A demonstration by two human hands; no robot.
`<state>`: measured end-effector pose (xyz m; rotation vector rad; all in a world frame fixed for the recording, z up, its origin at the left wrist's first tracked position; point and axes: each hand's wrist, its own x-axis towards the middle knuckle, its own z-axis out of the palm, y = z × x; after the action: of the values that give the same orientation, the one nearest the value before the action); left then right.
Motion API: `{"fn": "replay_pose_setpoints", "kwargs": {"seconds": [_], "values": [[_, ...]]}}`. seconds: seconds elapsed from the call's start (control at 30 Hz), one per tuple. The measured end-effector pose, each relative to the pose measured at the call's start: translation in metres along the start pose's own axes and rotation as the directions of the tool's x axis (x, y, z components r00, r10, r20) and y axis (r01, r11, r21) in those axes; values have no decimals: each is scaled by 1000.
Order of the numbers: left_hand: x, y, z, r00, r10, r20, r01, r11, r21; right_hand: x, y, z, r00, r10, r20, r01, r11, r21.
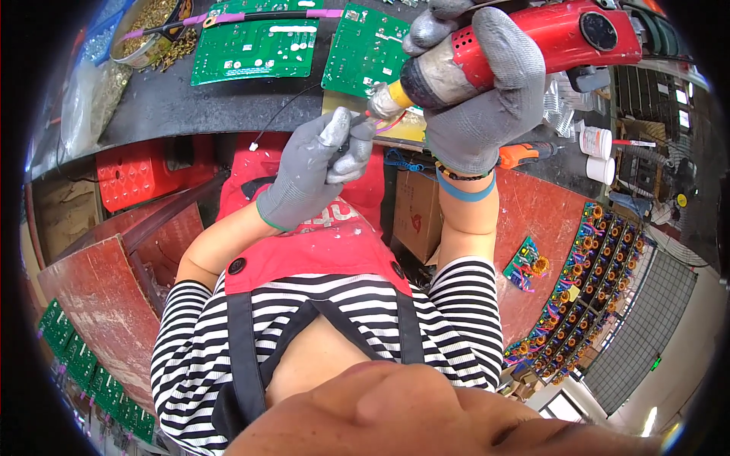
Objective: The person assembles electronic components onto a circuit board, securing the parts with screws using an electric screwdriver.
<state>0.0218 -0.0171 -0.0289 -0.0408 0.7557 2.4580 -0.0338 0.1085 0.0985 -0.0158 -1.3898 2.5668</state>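
Note:
My right hand, in a grey glove, is wrapped round a red hand-held power tool with vent holes, a taped, worn nose and a yellow collar near its tip. The tool points down to the left. My gloved left hand is closed right at that tip, thumb and fingers pinched together; what they hold is hidden, though a small pinkish bit shows beside them. Beyond the hands, two green circuit boards lie on the dark bench, solder side up. A black cable with purple sleeves crosses the left board.
A tub of small brass-coloured parts and a clear plastic bag stand at the left. An orange-and-black tool and white jars are at the right. Boards with copper coils fill the right side; a red stool is under the bench.

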Motion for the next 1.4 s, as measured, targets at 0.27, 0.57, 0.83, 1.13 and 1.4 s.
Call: {"fn": "replay_pose_setpoints", "kwargs": {"seconds": [0.27,0.57,0.83,1.13,1.4], "values": [[9,7,-9,966,-19,-257,63,984,166,20,-3,-10,998,-47,-52,40,990,-132],[-1,18,-20,919,84,-385,36,955,294,85,1,-41,956,-263,-130,211,924,-318],[2,25,-40,923,92,-373,119,854,506,98,4,-45,963,-210,-167,146,933,-329],[18,28,-25,881,225,-416,60,819,571,102,9,-52,985,-133,-106,91,940,-328],[26,28,-25,880,247,-406,52,798,600,101,11,-54,993,-114,-37,97,946,-310]]}}
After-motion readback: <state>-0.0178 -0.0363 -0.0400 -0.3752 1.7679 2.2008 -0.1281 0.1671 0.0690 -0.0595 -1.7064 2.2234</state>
